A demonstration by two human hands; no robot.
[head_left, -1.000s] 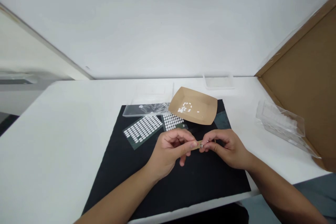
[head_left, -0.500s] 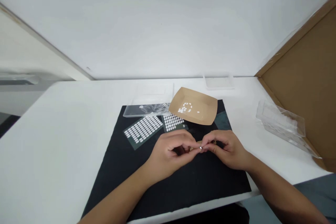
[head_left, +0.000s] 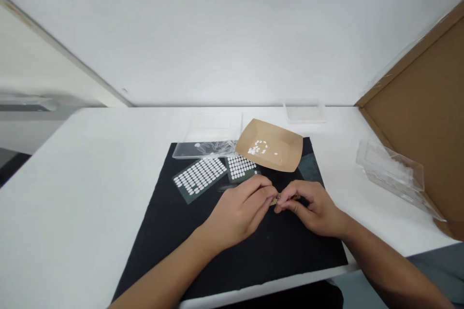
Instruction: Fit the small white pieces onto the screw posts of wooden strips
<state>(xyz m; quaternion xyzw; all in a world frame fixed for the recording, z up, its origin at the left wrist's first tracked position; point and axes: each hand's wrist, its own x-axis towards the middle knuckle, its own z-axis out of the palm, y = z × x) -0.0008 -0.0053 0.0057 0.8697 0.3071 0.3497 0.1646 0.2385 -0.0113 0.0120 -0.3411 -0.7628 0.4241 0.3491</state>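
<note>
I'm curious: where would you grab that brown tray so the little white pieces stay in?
Probably the right wall of the brown tray, coming from the right: it rises and flares outward, easy to pinch. Most white pieces lie toward the left, where the tray seems to overlap the clear box.

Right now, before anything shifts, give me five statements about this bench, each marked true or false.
1. The left hand and right hand are well apart. False: their fingertips come together above the mat.
2. The right hand's fingertips close on a small brown piece. True; it is mostly hidden.
3. The tray is empty. False: white bits lie in it.
4. Two sheets bearing white ovals lie on the mat. True.
5. The mat is white. False: it is black.
</note>
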